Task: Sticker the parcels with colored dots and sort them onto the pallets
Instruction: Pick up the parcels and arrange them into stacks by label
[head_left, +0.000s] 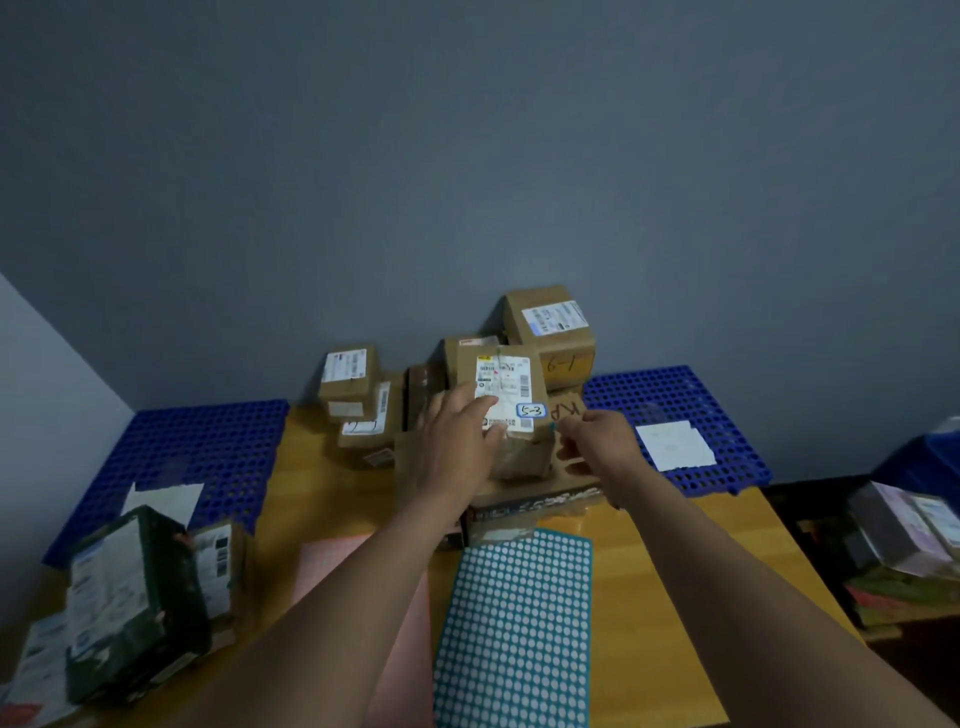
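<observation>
A blue-grey wall (467, 156) rises behind a wooden table (654, 571); a blue perforated pallet (208, 441) lies at its far left corner and a second pallet (675, 395) at its far right corner, each bearing a white sheet of paper. The brown parcels are heaped at the middle of the far edge; the front parcel (524, 449) carries a printed label too small to read and a blue-framed tag reading "5-3"; it stands on a flat dark box (530, 506). Behind it the tallest box (550, 332) is hand-marked "6-1"; cardboard to the right shows letters like "KP", partly hidden.

The left hand (457, 441) rests on the 5-3 parcel, fingers spread flat over its label; the right hand (597, 436) is at the parcel's right edge, thumb and forefinger pinching what looks like a teal dot (552, 427), too small to be sure.

A teal sticker sheet (514, 634) lies at the near edge, cut off below; a pink sheet (332, 566) beside it is half hidden under the left forearm. A dark green parcel (130, 597) crowds the near left corner, blurred. Bare wood lies open right of the teal sheet; beyond the right edge, blurred boxes (904, 525).
</observation>
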